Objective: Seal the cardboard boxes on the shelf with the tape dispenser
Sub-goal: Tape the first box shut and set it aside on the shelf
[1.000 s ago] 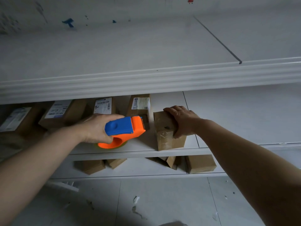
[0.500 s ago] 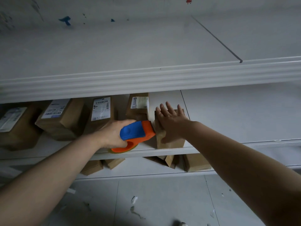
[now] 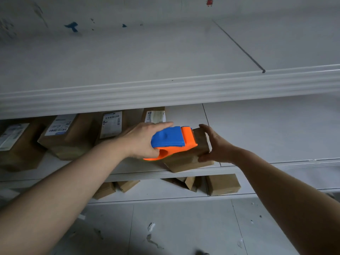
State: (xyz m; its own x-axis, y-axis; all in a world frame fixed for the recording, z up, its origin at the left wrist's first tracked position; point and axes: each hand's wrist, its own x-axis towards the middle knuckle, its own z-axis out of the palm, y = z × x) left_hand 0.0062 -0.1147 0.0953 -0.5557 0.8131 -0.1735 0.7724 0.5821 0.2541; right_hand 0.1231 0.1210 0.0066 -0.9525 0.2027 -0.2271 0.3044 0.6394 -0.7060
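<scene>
A small cardboard box (image 3: 189, 161) lies tilted at the front edge of the middle shelf (image 3: 184, 173). My right hand (image 3: 216, 146) grips its right end, thumb low and fingers over the top. My left hand (image 3: 145, 139) holds the blue and orange tape dispenser (image 3: 173, 141), whose orange front end rests on the top of the box. Several other cardboard boxes with white labels (image 3: 70, 135) stand further left on the same shelf. The left part of the held box is hidden behind the dispenser.
The white upper shelf (image 3: 165, 92) overhangs the work area just above my hands. More small boxes (image 3: 222, 184) sit on the lower shelf. The tiled floor (image 3: 174, 227) below has scraps on it. The shelf to the right of the box is bare white board.
The box has been tipped from standing upright to lying tilted. My right hand went from pressing flat on it to gripping its right end. The dispenser moved right and up onto the box.
</scene>
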